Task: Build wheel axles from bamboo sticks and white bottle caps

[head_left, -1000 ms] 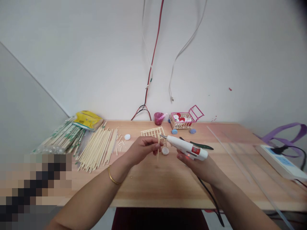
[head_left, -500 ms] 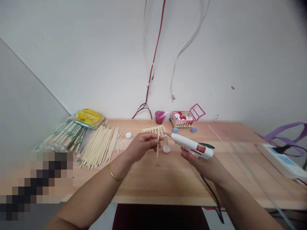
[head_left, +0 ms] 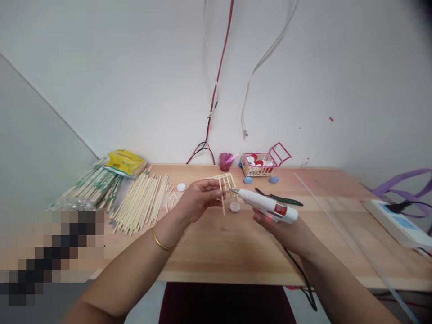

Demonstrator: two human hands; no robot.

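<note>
Between the fingertips of my left hand (head_left: pixel 202 198) is a short wooden stick (head_left: pixel 223 204), held nearly upright. My right hand (head_left: pixel 278 229) is wrapped round a white glue gun (head_left: pixel 266 204) with a red patch on its side. The gun's metal nozzle points left and ends close to the stick; whether it touches I cannot tell. A small wooden stick frame (head_left: pixel 230 179) lies just behind the stick, partly hidden by my left fingers. Below the nozzle a white bottle cap (head_left: pixel 235 207) rests on the table.
Loose wooden sticks (head_left: pixel 140 204) and wrapped ones (head_left: pixel 91 186) lie left, beside a yellow packet (head_left: pixel 124 163). Along the wall stand a pink cup (head_left: pixel 225 163) and a small stick cart (head_left: pixel 258 167) holding caps. A dark-handled knife (head_left: pixel 286 200) lies behind the gun; a power strip (head_left: pixel 398 222) sits right.
The stick in my left hand has tilted, its upper end now leaning left. The glue gun has shifted slightly left, and the knife behind it shows more.
</note>
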